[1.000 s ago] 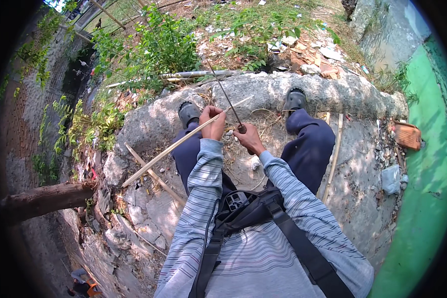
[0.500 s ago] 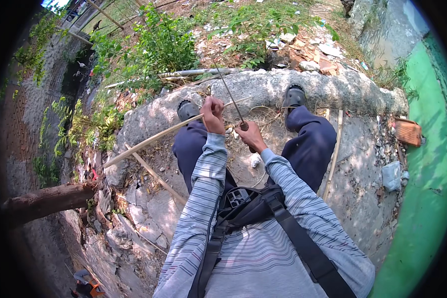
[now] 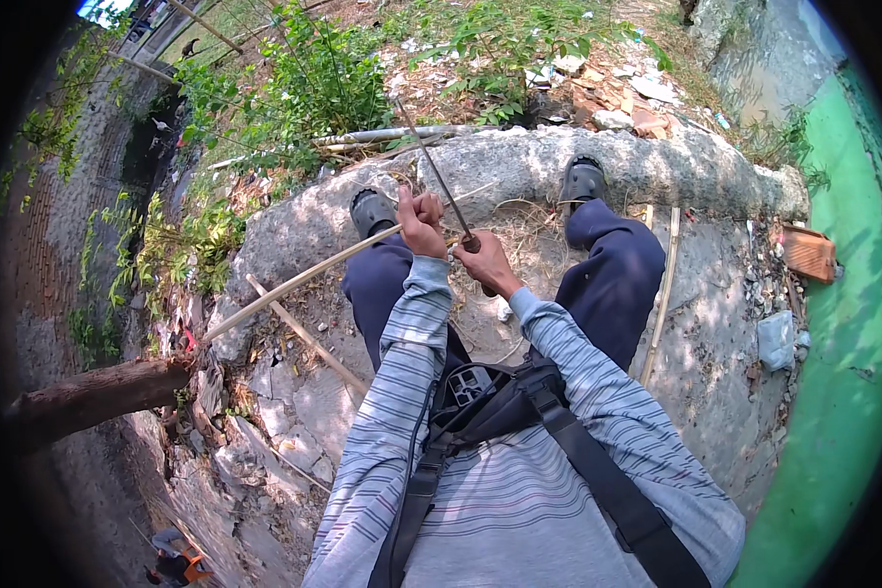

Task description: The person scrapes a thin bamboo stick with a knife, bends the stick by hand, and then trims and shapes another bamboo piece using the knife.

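My left hand (image 3: 420,220) is closed around a long pale bamboo strip (image 3: 294,284) that runs down and to the left past my knee. In my right hand (image 3: 485,263) I grip the wooden handle of a long knife (image 3: 439,176), whose thin dark blade points up and away, crossing the strip just beside the left hand. The two hands are close together above my lap. I sit on a rough concrete slab (image 3: 294,392) with both legs stretched out, dark shoes (image 3: 370,211) resting against a raised stone kerb (image 3: 519,162).
More bamboo strips lie on the slab, one (image 3: 304,338) at my left, one (image 3: 661,294) at my right. A tree trunk (image 3: 88,397) juts in at the left. Shavings lie between my legs. A brick (image 3: 808,253), a green wall (image 3: 843,392) and weeds surround.
Both hands have shifted slightly toward me with the strip and knife; the strip's far end has swung a little lower on the left.
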### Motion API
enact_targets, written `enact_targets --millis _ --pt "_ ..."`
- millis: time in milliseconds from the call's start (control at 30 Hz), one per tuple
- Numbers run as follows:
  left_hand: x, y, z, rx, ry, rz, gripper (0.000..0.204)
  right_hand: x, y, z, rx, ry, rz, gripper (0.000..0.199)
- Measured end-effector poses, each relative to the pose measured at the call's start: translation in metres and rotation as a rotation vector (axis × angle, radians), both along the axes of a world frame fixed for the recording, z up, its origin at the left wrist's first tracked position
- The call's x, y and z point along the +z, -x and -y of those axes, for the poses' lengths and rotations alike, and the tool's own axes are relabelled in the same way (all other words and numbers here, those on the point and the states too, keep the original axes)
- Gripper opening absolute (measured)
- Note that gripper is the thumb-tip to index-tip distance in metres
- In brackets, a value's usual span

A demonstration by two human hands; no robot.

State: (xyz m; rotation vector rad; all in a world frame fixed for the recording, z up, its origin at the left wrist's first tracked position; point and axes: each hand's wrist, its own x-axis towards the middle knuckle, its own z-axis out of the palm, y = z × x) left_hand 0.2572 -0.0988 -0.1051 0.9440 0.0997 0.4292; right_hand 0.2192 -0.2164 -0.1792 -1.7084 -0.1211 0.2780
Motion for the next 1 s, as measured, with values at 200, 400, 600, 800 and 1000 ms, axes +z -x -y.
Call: enact_targets --millis 200,400,600,800,1000 --pt "-0.005 0.002 0.001 0.051 0.080 0.016 0.059 0.004 -0.002 -0.002 -0.056 0.131 0.074 0.026" --pt "-0.008 0.003 0.000 0.090 0.144 0.021 0.056 -0.007 -0.003 -0.003 -0.027 0.139 0.064 0.026" --pt "-0.003 0.007 0.000 0.141 0.151 0.024 0.054 0.013 0.002 -0.002 0.016 0.060 -0.062 0.032" --pt "-0.004 0.006 0.003 0.142 0.104 0.026 0.054 0.009 0.003 0.004 0.051 0.077 -0.123 0.038" --pt "-0.003 0.007 0.005 0.143 0.094 0.018 0.054 -0.011 0.000 0.005 0.069 0.206 0.066 0.040"
